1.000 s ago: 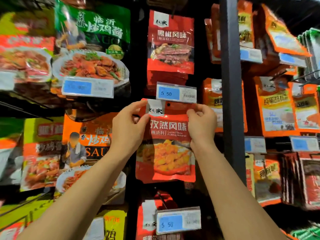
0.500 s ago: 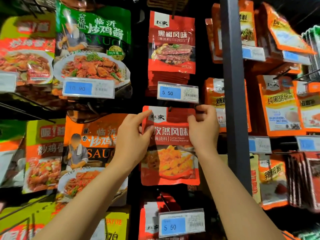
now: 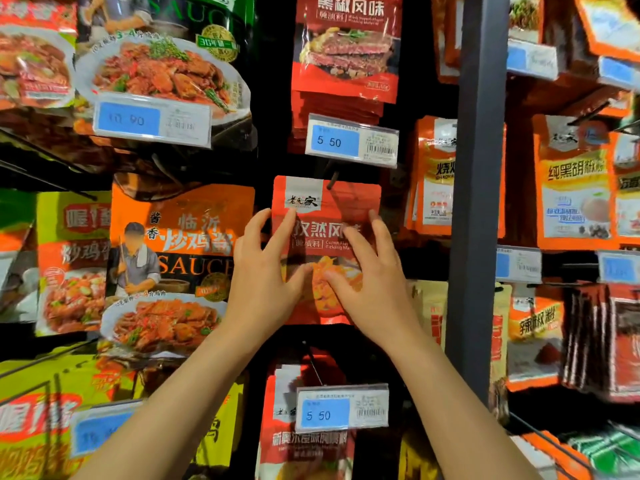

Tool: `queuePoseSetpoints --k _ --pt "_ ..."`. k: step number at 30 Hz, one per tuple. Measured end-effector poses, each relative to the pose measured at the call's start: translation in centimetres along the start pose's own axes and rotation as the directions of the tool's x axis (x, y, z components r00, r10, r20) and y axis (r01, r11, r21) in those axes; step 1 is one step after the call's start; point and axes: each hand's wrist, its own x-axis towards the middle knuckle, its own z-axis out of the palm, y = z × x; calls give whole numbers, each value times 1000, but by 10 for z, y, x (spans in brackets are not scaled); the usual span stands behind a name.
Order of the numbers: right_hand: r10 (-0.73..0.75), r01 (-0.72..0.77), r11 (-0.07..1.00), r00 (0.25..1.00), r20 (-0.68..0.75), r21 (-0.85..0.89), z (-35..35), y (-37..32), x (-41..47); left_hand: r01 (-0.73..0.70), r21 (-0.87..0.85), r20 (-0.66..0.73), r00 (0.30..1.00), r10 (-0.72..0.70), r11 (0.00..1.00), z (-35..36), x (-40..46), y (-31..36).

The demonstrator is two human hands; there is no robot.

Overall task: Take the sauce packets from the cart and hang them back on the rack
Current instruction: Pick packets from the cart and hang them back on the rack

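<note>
The flat red plastic sauce packet [image 3: 327, 216] hangs just under the blue 5.50 price tag [image 3: 351, 142]. The left hand [image 3: 266, 275] and right hand [image 3: 372, 282] press it with straight fingers, holding nothing.

The sauce packet [image 3: 325, 216] hangs on a rack peg [image 3: 333, 180], below one price tag [image 3: 351, 142] and above another [image 3: 343, 408]. The left hand [image 3: 263, 275] lies flat on its left half, the right hand [image 3: 372, 282] on its right half. Larger sauce bags [image 3: 173, 244] hang to the left; an upright post [image 3: 476, 202] stands to the right.
</note>
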Motion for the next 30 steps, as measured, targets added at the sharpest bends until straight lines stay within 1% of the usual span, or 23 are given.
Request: queuePoseSetpoints --k 4,8,12,14,16,18,23,25,27,30 --pt "21 -25 997 998 51 76 1 1 -4 39 -17 39 998 -38 999 1 -12 -1" --pt "12 -14 994 1000 14 111 -2 -1 -10 36 -48 87 996 -31 998 -3 -23 1" --pt "9 -8 1000 998 -54 25 -4 -12 -30 12 -49 88 996 -8 999 -19 -42 7" --pt "-5 4 1000 994 -108 -7 -3 -24 -44 8 -30 101 995 -5 1000 -37 -55 8" --pt "-19 17 1000 991 -130 -16 1 -41 -60 -3 -18 109 994 5 1000 -61 -70 6" --pt "-15 18 999 996 -93 29 6 -66 -76 -21 2 118 993 21 1000 -91 -85 0" --pt "-27 13 980 997 66 196 35 -152 -108 -42 69 109 993 34 997 -185 -121 -24" --pt "-85 51 964 989 123 259 53 -193 -119 16 129 89 996 -28 991 -227 -136 -40" --pt "-128 45 937 967 219 347 72 -238 -133 91 169 62 993 -103 981 -271 -156 -57" --pt "-209 51 882 933 293 469 99 -305 -155 198 256 46 975 -216 946 -343 -192 -83"
